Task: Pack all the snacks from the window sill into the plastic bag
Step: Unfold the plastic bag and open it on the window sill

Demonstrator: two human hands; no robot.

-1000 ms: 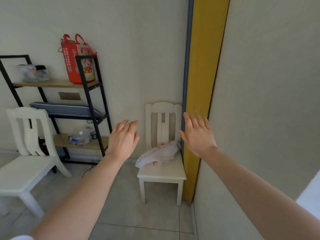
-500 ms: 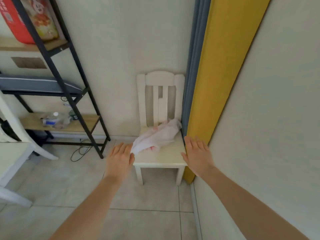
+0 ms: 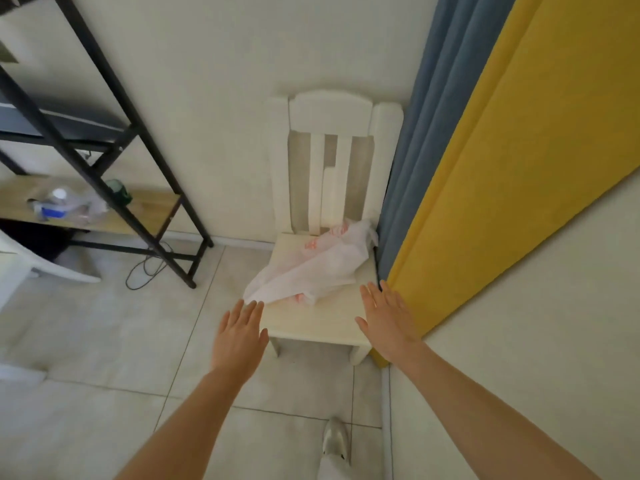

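- A crumpled white plastic bag [image 3: 320, 265] with red print lies on the seat of a small cream wooden chair [image 3: 322, 320], spreading from the back right corner of the seat to its front left edge.
- The chair stands against a pale wall, just beside a blue curtain [image 3: 426, 140] and a yellow curtain [image 3: 519, 150] on its right.
- The left hand [image 3: 239, 337] reaches forward, palm down, fingers straight and close together, holding nothing. Its fingertips are at the bag's front left corner; I cannot tell whether they touch it.
- The right hand [image 3: 388, 323] is also stretched out flat, fingers straight and slightly spread, over the front right part of the seat, near the bag and holding nothing.
- To the left stands a black metal shelf rack [image 3: 114, 157] with wooden boards; a clear plastic bottle [image 3: 65, 202] lies on its low board.
- The floor [image 3: 104, 341] is pale tile, with a dark cable looped near the rack's foot.
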